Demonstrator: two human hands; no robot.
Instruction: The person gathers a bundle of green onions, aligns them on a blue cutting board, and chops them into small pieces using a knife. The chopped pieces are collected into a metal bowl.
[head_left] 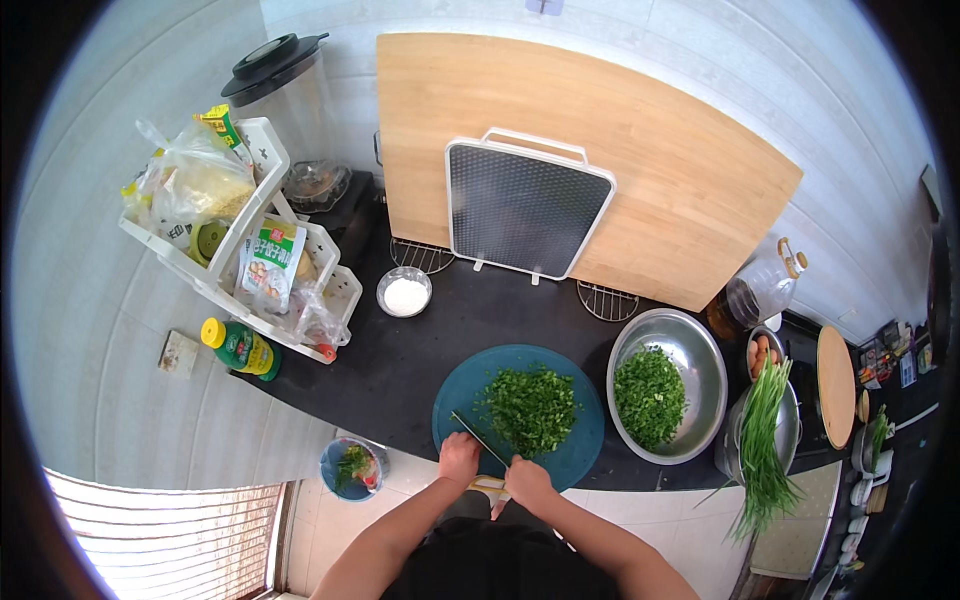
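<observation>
A round teal cutting board lies near the counter's front edge, with a heap of finely chopped green chives on it. My right hand is closed round the handle end of a knife, whose blade points up and to the left beside the heap. Close against the near side of that blade is my left hand, its fingers bent and pressed together. Their tips are too small to make out. To the right of the board stands a wide steel bowl holding more chopped greens.
Long uncut chives hang over a steel pot at right, near a bowl of eggs. Behind are a bowl of white powder, a dark textured board and a large wooden board. A white rack stands left; a bin sits below.
</observation>
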